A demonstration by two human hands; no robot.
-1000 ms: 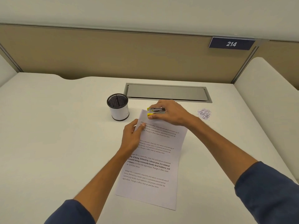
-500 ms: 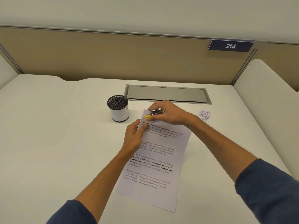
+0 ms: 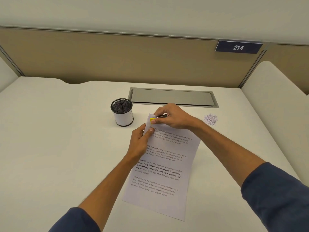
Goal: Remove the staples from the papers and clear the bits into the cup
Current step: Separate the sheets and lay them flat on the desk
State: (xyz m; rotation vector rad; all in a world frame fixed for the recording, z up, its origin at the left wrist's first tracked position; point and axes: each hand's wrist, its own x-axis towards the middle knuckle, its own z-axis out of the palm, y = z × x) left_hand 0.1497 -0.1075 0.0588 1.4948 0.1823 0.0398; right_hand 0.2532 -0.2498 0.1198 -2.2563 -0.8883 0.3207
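Papers lie on the desk; my right hand grips one staple remover (yellow-tipped) at their top corner, my left hand pinching the edge beside one cup.

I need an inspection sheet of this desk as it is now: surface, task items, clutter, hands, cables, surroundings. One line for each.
Surface: white desk, recessed grey cover panel at the back.
Job's things: printed papers lying flat; yellow staple remover at their top corner; mesh cup upright beside them; paper bits in a pile to the right, outside the cup.
Clutter: nothing seen.
Grips: left hand pinches the papers' left edge; right hand holds the staple remover.
Cables: nothing seen.
Surroundings: beige partition, sign 214.
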